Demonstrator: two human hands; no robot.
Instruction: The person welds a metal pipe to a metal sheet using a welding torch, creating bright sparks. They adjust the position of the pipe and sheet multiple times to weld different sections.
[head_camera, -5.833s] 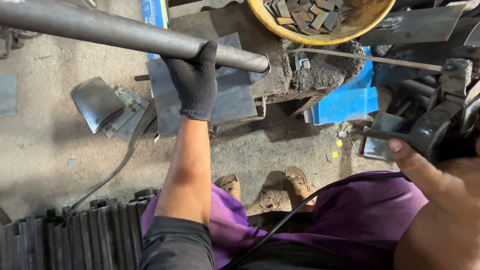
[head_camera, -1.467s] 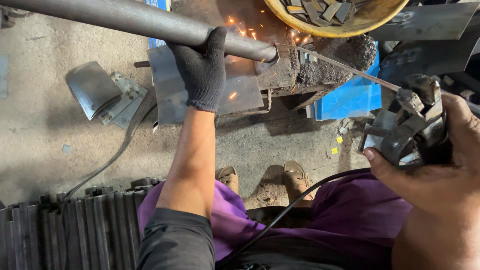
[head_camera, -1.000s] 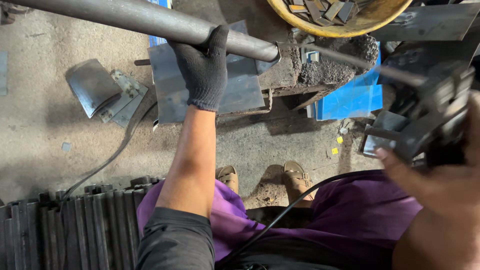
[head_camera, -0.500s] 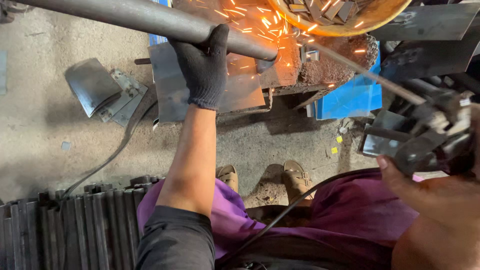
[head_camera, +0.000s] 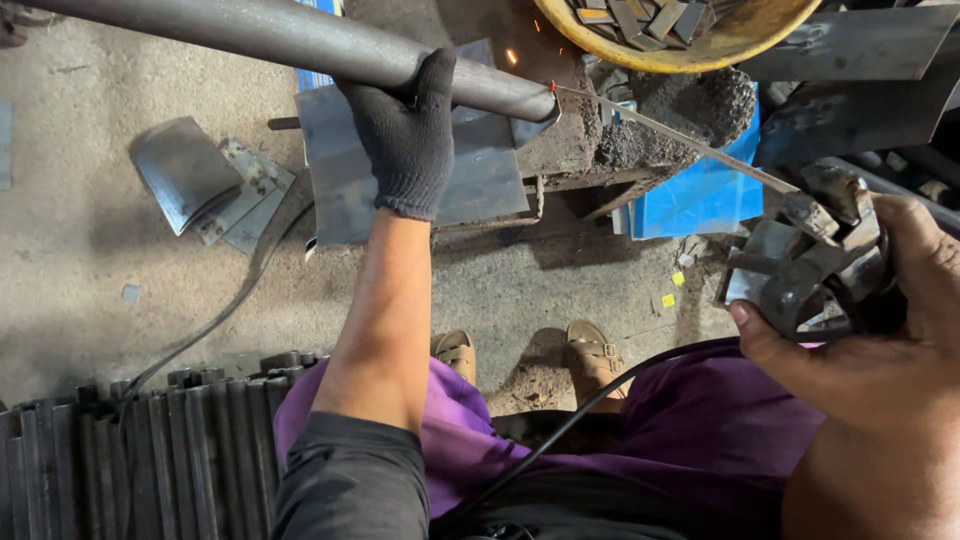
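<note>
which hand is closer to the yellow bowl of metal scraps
Left. The gloved left hand grips the steel pipe just below and left of the yellow bowl. The bare right hand holds the electrode holder farther off, lower right.

The pipe (head_camera: 300, 35) runs across the top, barring any way straight over the desk (head_camera: 560, 140), and the left hand (head_camera: 405, 130) lies over it. A thin rod (head_camera: 670, 135) slants from the pipe's end to the holder (head_camera: 810, 260) in the right hand (head_camera: 880, 320), closing the gap on the right. A yellow bowl (head_camera: 680, 40) crowds the far edge. Bare floor (head_camera: 90, 290) lies open at left, past the plates (head_camera: 200, 185). A cable (head_camera: 590, 410) crosses the lap, and ribbed bars (head_camera: 130, 450) fill the lower left corner.
</note>
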